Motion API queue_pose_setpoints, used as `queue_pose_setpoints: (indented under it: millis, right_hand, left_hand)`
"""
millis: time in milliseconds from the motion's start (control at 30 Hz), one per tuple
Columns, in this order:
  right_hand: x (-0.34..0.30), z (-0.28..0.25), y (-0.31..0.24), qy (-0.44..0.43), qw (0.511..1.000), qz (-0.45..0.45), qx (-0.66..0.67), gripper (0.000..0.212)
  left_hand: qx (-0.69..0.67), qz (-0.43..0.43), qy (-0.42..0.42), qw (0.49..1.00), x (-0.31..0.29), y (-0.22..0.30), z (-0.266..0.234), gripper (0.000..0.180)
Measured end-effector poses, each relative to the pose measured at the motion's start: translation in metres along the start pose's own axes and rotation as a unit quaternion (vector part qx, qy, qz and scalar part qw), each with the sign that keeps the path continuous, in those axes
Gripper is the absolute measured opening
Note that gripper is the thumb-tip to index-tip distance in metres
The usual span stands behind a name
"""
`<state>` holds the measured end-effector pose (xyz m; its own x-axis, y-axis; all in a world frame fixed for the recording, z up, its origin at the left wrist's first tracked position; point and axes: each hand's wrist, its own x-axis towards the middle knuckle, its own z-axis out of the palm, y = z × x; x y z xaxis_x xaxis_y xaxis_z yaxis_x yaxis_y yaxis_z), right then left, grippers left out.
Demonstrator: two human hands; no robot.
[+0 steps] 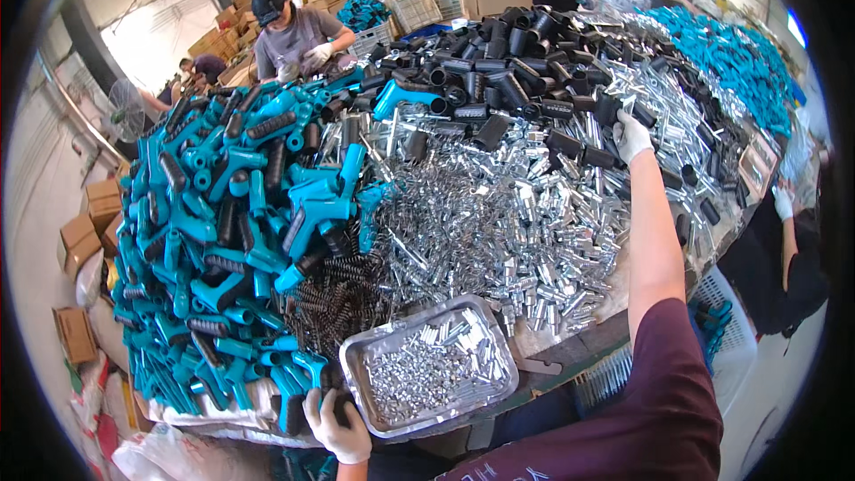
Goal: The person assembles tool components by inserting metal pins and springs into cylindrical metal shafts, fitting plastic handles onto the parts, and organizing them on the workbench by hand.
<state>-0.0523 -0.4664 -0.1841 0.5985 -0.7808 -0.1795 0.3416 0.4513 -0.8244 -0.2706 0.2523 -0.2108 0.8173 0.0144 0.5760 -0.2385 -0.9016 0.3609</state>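
My left hand (338, 429), in a white glove, is at the table's front edge beside the metal tray (358, 396). Its fingers are curled at the lower end of a teal pistol-shaped handle (308, 365), and the grip is partly hidden. Reaching far over the table, my right hand (632, 137), gloved too, has its fingers closed around a small silver rod (630, 105) among black sleeves (607, 110). Small bright metal nuts (410, 383) and short silver pins (481, 347) lie inside the tray.
Teal handles (240, 169) are heaped on the left, with dark springs (338, 298) near the tray. Silver fittings (543, 258) cover the middle; black sleeves (508, 44) pile up behind. Co-workers (298, 31) stand around the table. A white crate (735, 330) sits below at right.
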Motion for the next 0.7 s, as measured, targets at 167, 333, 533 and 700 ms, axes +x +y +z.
queue_pose_setpoints:
  millis: [167,333,533,700]
  right_hand:
    - [-0.048,0.006,-0.019,-0.050,0.972,-0.027,-0.230,0.015]
    - [-0.119,0.031,-0.059,-0.054,0.916,-0.131,-0.375,0.020]
    - [-0.311,0.078,-0.095,-0.197,0.802,-0.270,-0.495,0.035]
    - [-0.474,0.072,-0.030,-0.473,0.725,-0.023,-0.500,0.046]
  left_hand:
    - [-0.023,-0.020,0.019,0.999,0.000,0.000,-0.001,0.033]
    - [-0.034,0.001,0.031,0.999,0.001,0.005,-0.002,0.033]
    - [-0.054,0.026,0.074,0.996,0.002,0.010,-0.008,0.035]
    - [-0.215,0.100,-0.024,0.971,0.030,0.080,-0.053,0.062]
